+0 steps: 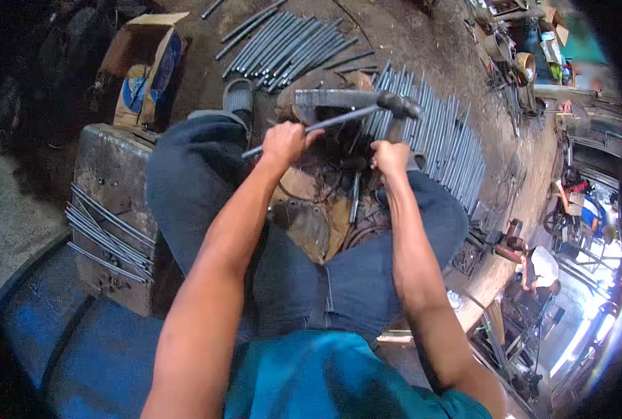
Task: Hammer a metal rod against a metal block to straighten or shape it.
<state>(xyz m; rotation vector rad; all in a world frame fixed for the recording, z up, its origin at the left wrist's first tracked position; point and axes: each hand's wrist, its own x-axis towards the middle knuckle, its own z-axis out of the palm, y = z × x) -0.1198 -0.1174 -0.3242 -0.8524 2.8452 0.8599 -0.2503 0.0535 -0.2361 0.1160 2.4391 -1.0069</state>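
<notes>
Metal-rod piles (438,134), 12 and 2 o'clock | open carton (167,66), 10 o'clock, contents unclear | left hand (285,144) closed round rod (346,118), 12 o'clock | right hand (391,158) gripping hammer (400,106), 1 o'clock

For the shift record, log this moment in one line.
left hand: grips rod; right hand: grips hammer; rod-hammer contact: unclear; nearby: rod piles

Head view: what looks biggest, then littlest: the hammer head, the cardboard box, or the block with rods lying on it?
Largest to smallest, as they look:
1. Block with rods on it
2. Cardboard box
3. Hammer head, clearly smallest
</notes>
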